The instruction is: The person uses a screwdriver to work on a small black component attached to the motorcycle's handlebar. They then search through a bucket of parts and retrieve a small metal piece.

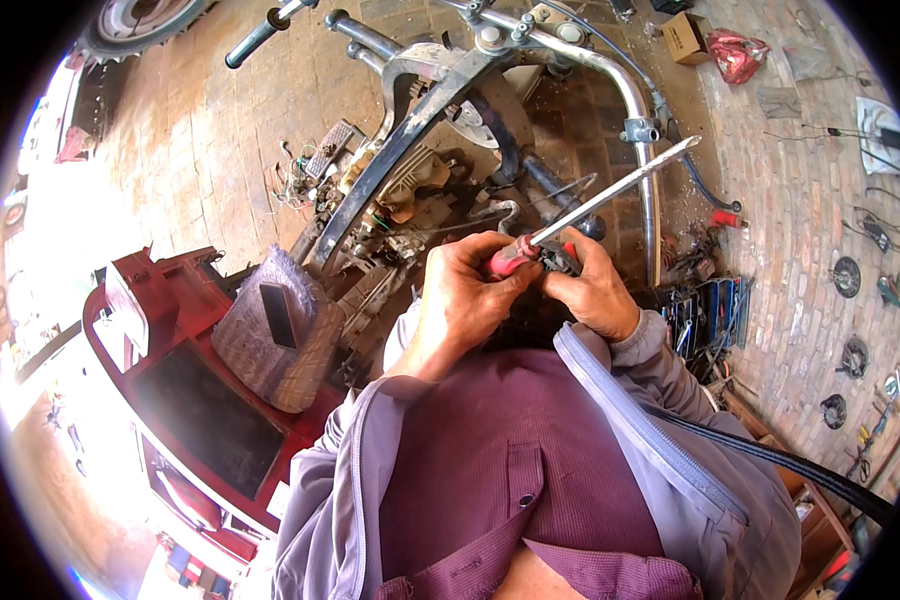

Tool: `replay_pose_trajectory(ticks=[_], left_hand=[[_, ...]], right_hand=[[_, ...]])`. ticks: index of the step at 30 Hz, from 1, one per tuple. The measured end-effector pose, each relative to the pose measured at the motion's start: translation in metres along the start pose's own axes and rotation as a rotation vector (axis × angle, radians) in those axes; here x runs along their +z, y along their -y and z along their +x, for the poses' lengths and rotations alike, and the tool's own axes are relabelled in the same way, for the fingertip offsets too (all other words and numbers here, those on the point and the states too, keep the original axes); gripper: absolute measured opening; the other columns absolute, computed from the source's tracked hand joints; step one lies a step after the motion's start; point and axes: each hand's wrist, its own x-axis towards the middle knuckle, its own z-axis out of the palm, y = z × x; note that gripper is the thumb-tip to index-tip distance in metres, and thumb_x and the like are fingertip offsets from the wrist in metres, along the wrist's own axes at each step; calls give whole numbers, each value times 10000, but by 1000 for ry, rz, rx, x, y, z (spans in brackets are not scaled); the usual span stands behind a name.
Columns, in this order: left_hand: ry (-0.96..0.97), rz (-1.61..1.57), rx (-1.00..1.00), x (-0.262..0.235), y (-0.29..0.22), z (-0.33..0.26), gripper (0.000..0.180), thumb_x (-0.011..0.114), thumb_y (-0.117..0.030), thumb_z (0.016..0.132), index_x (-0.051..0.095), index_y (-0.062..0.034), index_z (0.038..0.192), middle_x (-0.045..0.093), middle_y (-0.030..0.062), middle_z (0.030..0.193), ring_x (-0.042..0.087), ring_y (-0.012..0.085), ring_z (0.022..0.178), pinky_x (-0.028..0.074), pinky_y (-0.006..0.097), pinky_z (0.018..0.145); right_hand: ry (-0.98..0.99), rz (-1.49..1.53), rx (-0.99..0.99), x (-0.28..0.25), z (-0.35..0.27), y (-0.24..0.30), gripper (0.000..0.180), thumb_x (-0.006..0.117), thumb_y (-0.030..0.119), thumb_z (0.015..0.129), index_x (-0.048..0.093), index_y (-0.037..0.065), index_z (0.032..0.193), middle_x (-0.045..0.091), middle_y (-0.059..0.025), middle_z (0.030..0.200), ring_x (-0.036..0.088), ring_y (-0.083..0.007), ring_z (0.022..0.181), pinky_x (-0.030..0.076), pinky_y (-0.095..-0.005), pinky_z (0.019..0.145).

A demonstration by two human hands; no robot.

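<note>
My left hand (460,298) is closed around a screwdriver (618,188) with a red handle. Its long metal shaft points up and to the right, past the bent chrome handlebar (625,85). Close beside it, my right hand (600,288) pinches a small dark part (560,260) with a bit of red at its top; its exact kind is not clear. Both hands are together in front of my chest. The fingers partly cover the screwdriver handle and the dark part.
A stripped vehicle frame (402,150) with an engine (410,185) stands ahead. At left is a red vehicle body (120,400), a dark phone (279,315) on its furry seat cover (240,345). Tools (710,310), a cardboard box (685,38) and round parts (846,277) lie at right.
</note>
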Motion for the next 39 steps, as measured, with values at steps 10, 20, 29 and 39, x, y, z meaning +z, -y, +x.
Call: replay_pose_trajectory(ticks=[10, 20, 29, 39], left_hand=[[-13, -31, -46, 3, -2, -1, 180, 788, -29, 795, 700, 15, 946, 679, 2, 800, 551, 31, 720, 473, 206, 639], [-33, -29, 24, 7, 2, -1, 193, 796, -33, 789, 698, 15, 949, 677, 2, 795, 553, 30, 713, 478, 206, 639], [-31, -19, 31, 7, -2, -2, 204, 795, -54, 796, 696, 9, 963, 650, -15, 752, 521, 26, 648, 440, 207, 564], [-41, -15, 60, 9, 5, 0, 200, 782, -43, 797, 685, 23, 959, 689, 31, 822, 585, 63, 752, 499, 238, 685]], right_hand=[[-1, 74, 47, -2, -1, -12, 314, 633, 33, 760, 612, 7, 1072, 619, -31, 875, 549, -91, 820, 448, -250, 748], [-13, 55, 6, 1, -2, -4, 326, 622, 26, 750, 610, 7, 1075, 621, -31, 879, 543, -100, 819, 444, -264, 767], [-15, -131, -54, 1, -6, 0, 350, 609, 40, 740, 597, 38, 1089, 647, -89, 950, 587, -177, 904, 427, -318, 895], [31, -10, -52, 0, -4, 0, 458, 780, 136, 694, 601, 34, 1104, 650, -93, 1007, 598, -181, 973, 441, -333, 917]])
